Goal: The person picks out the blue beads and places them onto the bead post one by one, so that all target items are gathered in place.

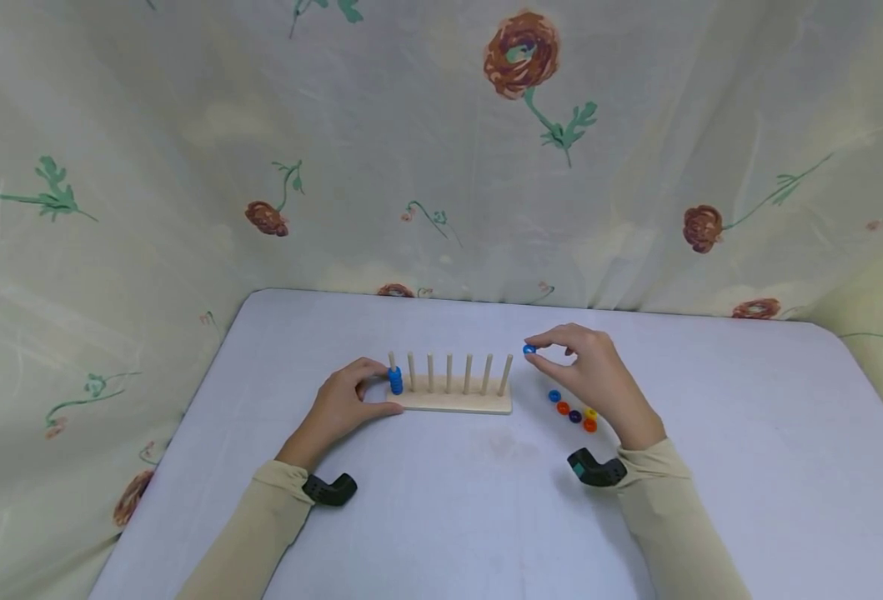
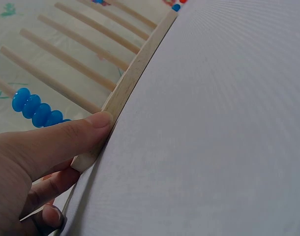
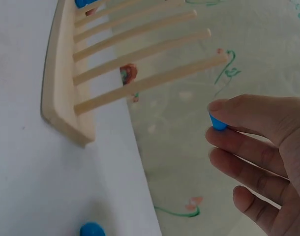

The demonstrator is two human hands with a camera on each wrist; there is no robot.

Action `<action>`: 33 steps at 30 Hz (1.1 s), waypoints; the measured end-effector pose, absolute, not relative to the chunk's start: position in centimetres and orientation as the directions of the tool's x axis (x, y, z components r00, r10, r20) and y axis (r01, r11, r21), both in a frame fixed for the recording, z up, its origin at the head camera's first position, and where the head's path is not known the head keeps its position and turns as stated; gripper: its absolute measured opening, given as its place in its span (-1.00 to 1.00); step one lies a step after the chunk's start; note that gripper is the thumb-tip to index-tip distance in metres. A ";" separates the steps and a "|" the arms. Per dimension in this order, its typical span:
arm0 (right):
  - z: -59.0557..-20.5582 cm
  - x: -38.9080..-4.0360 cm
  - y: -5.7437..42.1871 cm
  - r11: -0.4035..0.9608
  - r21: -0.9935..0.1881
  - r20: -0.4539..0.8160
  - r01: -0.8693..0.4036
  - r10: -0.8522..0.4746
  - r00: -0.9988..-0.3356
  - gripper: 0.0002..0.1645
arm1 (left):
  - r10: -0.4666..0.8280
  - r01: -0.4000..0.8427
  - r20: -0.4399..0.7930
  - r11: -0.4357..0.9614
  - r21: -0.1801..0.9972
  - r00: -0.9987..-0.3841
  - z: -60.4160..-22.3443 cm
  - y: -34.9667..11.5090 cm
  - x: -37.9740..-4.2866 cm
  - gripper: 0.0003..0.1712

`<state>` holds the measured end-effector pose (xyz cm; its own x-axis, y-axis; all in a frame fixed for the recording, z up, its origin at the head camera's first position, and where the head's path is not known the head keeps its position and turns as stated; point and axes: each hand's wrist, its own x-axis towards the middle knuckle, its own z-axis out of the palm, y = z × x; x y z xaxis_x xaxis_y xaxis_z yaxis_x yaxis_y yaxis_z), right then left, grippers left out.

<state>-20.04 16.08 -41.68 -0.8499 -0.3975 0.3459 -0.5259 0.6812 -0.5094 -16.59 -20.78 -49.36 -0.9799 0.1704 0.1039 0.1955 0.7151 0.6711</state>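
A wooden peg board (image 1: 452,402) with a row of upright pegs lies on the table. Blue beads (image 1: 395,381) are stacked on its leftmost peg; the other pegs are bare. My left hand (image 1: 345,398) grips the board's left end, its thumb pressed on the front edge in the left wrist view. Off the right end of the board, my right hand (image 1: 587,364) pinches a blue bead (image 3: 218,122) between thumb and forefinger, raised above the table. Its other fingers are loosely bent.
Below the right hand lie several loose beads: a blue bead (image 1: 554,396), orange beads (image 1: 564,408), a dark bead (image 1: 575,416) and a yellow bead (image 1: 591,412). A white cloth covers the table (image 1: 441,500). A flowered curtain (image 1: 411,150) hangs behind and at the sides.
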 end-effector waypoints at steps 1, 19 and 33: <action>-41.5 -20.0 15.9 0.676 -0.511 0.354 -0.530 -0.397 -0.847 -0.74 | 0.170 0.196 0.104 0.717 0.669 -0.980 -49.4 -20.8 -16.6 -0.33; -39.1 -20.0 10.7 0.559 -0.566 0.429 -0.606 -0.428 -0.795 -0.74 | 0.166 0.186 0.094 0.718 0.671 -0.982 -49.5 -20.8 -16.7 -0.34; -38.7 -19.4 4.8 0.498 -0.591 0.381 -0.635 -0.521 -0.764 -0.77 | 0.179 0.212 0.118 0.720 0.661 -0.977 -49.4 -20.9 -16.6 -0.35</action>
<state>-19.42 4.77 -38.74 -0.7637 -0.5211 0.3811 -0.6346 0.4977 -0.5912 -16.60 -20.87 -49.35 -0.9767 0.1793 0.1177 0.2118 0.7197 0.6612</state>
